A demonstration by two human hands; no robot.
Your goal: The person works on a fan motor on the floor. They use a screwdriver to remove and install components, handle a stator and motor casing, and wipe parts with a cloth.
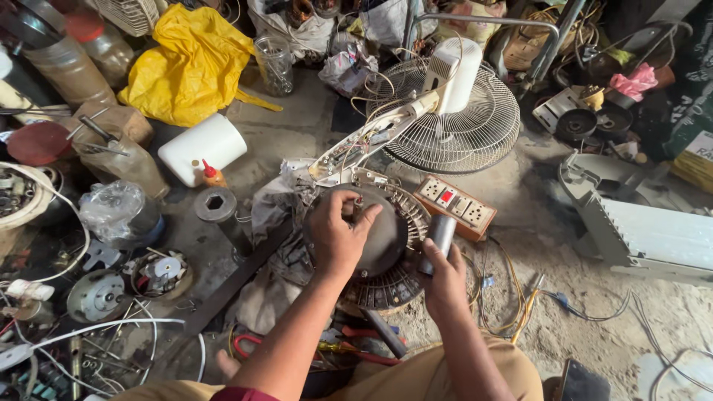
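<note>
My left hand [338, 232] rests on top of a dark round fan motor housing [386, 238], its fingertips pinching a small part at the upper rim. Under the housing a ring of metal stator laminations [386, 286] shows. My right hand [444, 276] grips a short grey metal cylinder [441, 235], held upright against the right side of the motor. A white fan stand arm with exposed wires [364, 141] runs from the motor up to a white fan head [459, 70] and its wire guard [475, 126].
A socket board with a red switch [457, 206] lies right of the motor. A white plastic can [202, 147], small glue bottle [212, 175], yellow bag [189, 67], loose motors [96, 295], pliers [349, 347] and wires lie around. A white casing [639, 230] sits right.
</note>
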